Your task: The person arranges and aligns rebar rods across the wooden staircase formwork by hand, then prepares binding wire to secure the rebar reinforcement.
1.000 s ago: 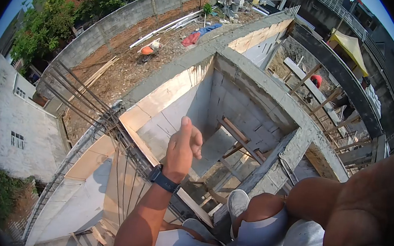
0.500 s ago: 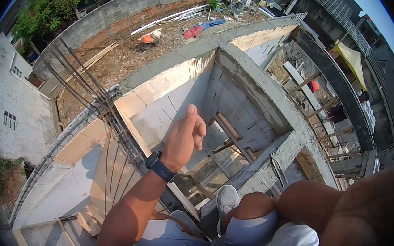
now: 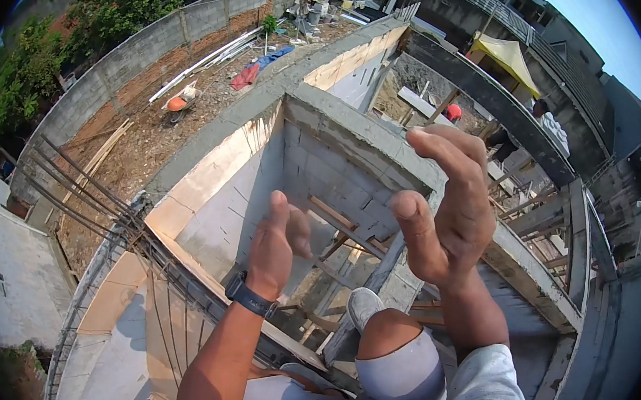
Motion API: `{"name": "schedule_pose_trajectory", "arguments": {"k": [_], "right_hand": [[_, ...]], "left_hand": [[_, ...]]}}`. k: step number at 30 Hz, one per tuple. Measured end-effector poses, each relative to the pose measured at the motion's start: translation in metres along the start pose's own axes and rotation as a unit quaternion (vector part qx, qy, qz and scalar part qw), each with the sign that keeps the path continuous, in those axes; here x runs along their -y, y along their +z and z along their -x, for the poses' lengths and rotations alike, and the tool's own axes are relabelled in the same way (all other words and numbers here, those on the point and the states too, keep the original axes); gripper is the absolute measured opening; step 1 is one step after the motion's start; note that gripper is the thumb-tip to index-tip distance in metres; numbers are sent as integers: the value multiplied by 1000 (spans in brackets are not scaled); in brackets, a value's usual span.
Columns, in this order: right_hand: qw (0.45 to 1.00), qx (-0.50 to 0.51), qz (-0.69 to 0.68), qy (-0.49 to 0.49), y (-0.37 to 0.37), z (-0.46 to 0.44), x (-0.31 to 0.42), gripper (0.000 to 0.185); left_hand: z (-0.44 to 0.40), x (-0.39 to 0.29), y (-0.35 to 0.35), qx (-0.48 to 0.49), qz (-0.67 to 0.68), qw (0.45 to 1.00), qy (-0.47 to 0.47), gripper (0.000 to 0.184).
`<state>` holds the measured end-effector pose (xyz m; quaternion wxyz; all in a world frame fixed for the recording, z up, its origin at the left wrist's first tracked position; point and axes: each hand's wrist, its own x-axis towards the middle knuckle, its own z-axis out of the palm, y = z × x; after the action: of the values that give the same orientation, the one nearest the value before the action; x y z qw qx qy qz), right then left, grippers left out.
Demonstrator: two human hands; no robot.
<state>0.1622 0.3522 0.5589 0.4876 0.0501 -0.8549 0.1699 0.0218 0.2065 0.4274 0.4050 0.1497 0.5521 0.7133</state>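
Note:
My left hand (image 3: pixel 272 251) is raised over the opening between the beams, thumb up. Its fingers bend to the right, apart from the thumb and slightly blurred, with nothing seen in them. A dark wristwatch (image 3: pixel 249 295) is strapped to that wrist. To the right, my right hand (image 3: pixel 454 213) is held up with thumb and curved fingers spread apart, nothing between them. Neither hand touches anything. Below them, a wet-looking grey concrete beam (image 3: pixel 358 134) borders the opening, and a plywood form board (image 3: pixel 211 178) lines its left side.
Bent rebar rods (image 3: pixel 90 185) stick out at the left. My shoe (image 3: pixel 363 309) rests near the concrete edge, above a deep drop with timber props (image 3: pixel 334 215). A wheelbarrow (image 3: pixel 181 102) stands on the dirt. Farther off are a person in a red helmet (image 3: pixel 453 113) and a yellow canopy (image 3: pixel 507 60).
My right hand has moved from the lower right edge up into the middle right. My left hand is slightly lower and left, and the view has turned right.

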Motion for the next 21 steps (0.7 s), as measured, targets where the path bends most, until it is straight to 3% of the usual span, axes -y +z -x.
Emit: {"name": "schedule_pose_trajectory", "arguments": {"k": [2, 5, 8, 11, 13, 16, 20, 21], "right_hand": [[984, 78, -90, 132, 24, 40, -15, 46], [935, 233, -174, 203, 51, 97, -38, 44], [777, 332, -344, 410, 55, 115, -48, 41], [872, 260, -314, 270, 69, 135, -65, 29], [880, 299, -249, 273, 70, 139, -74, 24], [888, 301, -180, 298, 75, 160, -89, 16], [888, 246, -157, 355, 77, 196, -112, 17], [884, 241, -153, 369, 73, 203, -115, 18]], "left_hand": [[5, -3, 4, 21, 23, 999, 4, 64], [-3, 1, -1, 45, 133, 990, 1, 62], [-11, 4, -10, -7, 220, 975, 14, 57], [-18, 11, -25, -25, 232, 972, 22, 53], [-25, 26, -40, -8, 223, 974, 27, 55], [-29, 28, -35, -127, 102, 986, 25, 60], [-42, 42, -37, -68, -58, 993, -75, 68], [-47, 53, -43, -48, -66, 992, -94, 61]]}}
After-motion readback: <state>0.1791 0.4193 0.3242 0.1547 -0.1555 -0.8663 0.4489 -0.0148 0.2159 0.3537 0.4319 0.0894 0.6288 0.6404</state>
